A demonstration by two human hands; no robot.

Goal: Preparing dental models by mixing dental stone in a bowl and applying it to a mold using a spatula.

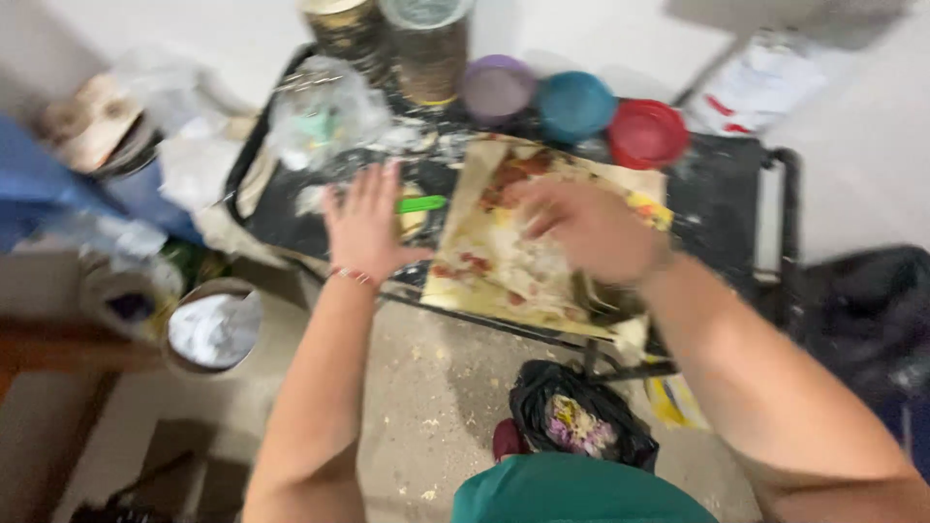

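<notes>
Left hand (366,228) flat, fingers spread, pressing tray (731,184) near front edge; right hand (591,228) loosely curled over stained paper (504,257), grasp unclear. Best keep paper flat.

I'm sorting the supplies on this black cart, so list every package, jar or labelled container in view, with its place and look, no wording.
Dark patterned can: cart's far edge, cylindrical.
Clear jar: right of that can, brownish contents.
Three round lids or tubs, far edge: purple, teal, red.
Clear plastic bag: far left corner, crumpled.
White package: floor beyond cart, red marks.
</notes>
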